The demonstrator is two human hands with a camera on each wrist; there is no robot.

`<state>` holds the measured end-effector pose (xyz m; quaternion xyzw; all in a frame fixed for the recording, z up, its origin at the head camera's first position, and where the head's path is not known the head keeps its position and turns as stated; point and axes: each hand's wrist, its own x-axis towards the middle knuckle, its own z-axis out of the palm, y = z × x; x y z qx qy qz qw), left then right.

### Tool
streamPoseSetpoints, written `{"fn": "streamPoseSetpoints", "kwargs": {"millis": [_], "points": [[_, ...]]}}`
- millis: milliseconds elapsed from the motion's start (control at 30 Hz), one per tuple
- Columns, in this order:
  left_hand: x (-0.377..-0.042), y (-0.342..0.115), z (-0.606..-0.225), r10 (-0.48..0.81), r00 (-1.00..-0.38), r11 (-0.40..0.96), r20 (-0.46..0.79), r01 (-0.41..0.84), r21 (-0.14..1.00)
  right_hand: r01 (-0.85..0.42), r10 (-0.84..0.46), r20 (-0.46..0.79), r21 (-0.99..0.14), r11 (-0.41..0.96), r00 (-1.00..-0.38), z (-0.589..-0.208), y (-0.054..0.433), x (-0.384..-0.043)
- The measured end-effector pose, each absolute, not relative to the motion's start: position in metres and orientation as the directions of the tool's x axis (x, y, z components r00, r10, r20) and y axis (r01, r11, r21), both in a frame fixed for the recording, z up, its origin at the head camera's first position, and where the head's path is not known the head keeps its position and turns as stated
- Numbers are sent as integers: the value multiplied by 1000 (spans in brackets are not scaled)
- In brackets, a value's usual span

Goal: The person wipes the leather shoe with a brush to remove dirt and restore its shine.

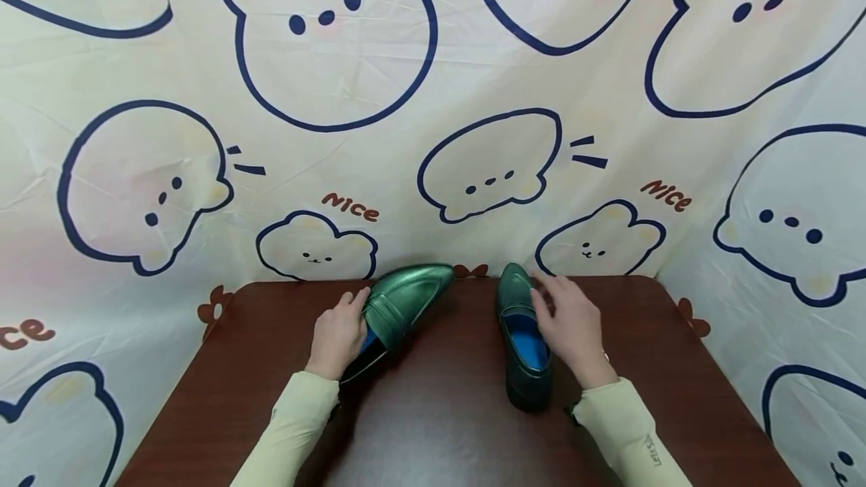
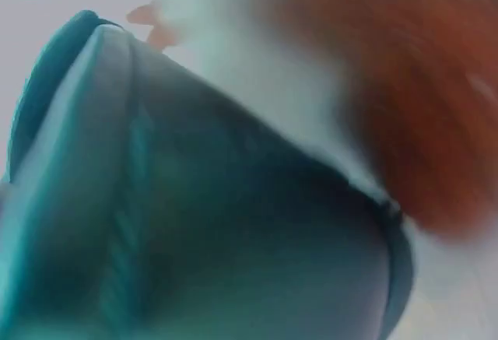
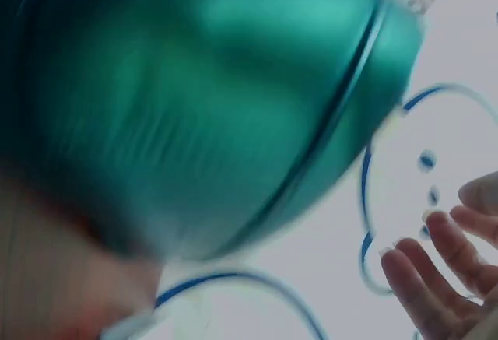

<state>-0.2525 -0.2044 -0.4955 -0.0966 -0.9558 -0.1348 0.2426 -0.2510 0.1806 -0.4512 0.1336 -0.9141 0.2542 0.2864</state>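
Two green loafers with blue insoles are on a dark brown table. My left hand (image 1: 341, 337) grips the left loafer (image 1: 409, 299) by its side, near the opening; this shoe is tilted, its toe pointing to the far right. The right loafer (image 1: 521, 329) stands on its sole, toe away from me. My right hand (image 1: 571, 322) is at its right side, fingers loosely bent and apart; whether they touch it I cannot tell. Blurred green shoe surfaces (image 2: 226, 215) fill much of the left wrist view. In the right wrist view, loosely spread fingers (image 3: 443, 262) show beside a green shoe (image 3: 218, 99).
The brown tabletop (image 1: 440, 427) extends around both shoes. Behind it and at the sides hangs a pale cloth (image 1: 487, 81) printed with dark blue cartoon outlines and brown words. A small dark item (image 1: 571, 415) shows by the right sleeve (image 1: 629, 427).
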Motion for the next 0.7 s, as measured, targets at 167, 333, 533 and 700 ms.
{"fn": "streamPoseSetpoints", "kwargs": {"millis": [167, 333, 533, 700], "points": [[-254, -194, -478, 40, -900, 855, 435, 256, 452, -487, -206, 570, -399, 776, -795, -447, 140, -233], [-253, -176, -474, -1, -971, 683, 239, 174, 710, -544, -360, 423, -493, 679, -832, -452, 107, -223], [-246, -156, -492, 43, -996, 417, -77, -52, 907, -450, -458, 144, -580, 679, -877, -473, 94, -220], [-240, -146, -505, 72, -980, 328, -183, -150, 933, -450, -508, 69, -574, 684, -859, -484, 94, -221]]}}
